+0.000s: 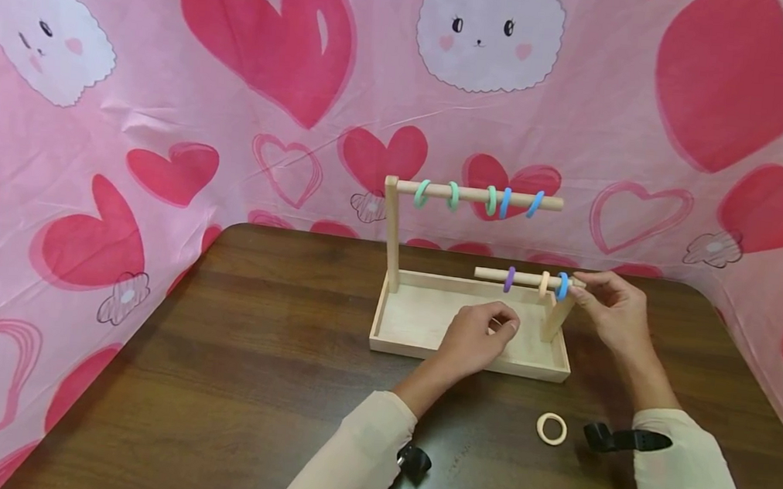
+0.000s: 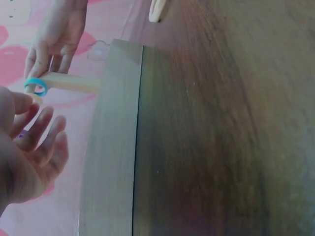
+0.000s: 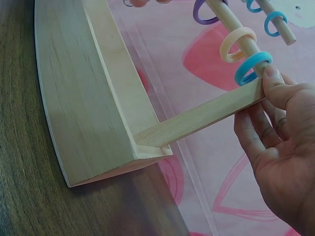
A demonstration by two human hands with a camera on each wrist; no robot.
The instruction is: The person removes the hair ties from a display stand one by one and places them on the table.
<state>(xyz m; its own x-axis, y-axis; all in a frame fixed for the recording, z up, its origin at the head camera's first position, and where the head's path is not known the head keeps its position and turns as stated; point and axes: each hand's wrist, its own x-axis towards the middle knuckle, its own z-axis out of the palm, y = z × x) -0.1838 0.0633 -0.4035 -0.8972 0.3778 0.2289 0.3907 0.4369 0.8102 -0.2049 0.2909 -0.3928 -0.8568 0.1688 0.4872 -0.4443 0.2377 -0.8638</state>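
A wooden ring rack stands on a tray base [image 1: 465, 357], with two pegs at different heights. My right hand [image 1: 613, 307] pinches the top of its short post [image 3: 206, 110], thumb at the lower peg's [image 1: 488, 273] end. Right beside that thumb hangs a blue ring [image 3: 252, 68], then a peach ring [image 3: 236, 45] and a purple ring [image 1: 509, 280]. My left hand [image 1: 478, 334] hovers over the tray's front, fingers loosely bent; the left wrist view shows its fingers [image 2: 42, 140] spread near the lower peg with nothing visibly gripped.
The upper peg [image 1: 466, 193] carries green rings [image 1: 453, 195] and blue rings [image 1: 505, 203]. A loose pale wooden ring [image 1: 540, 428] lies on the brown table [image 1: 249, 356], in front of the tray near the right forearm. A pink heart-print cloth [image 1: 380, 57] hangs behind.
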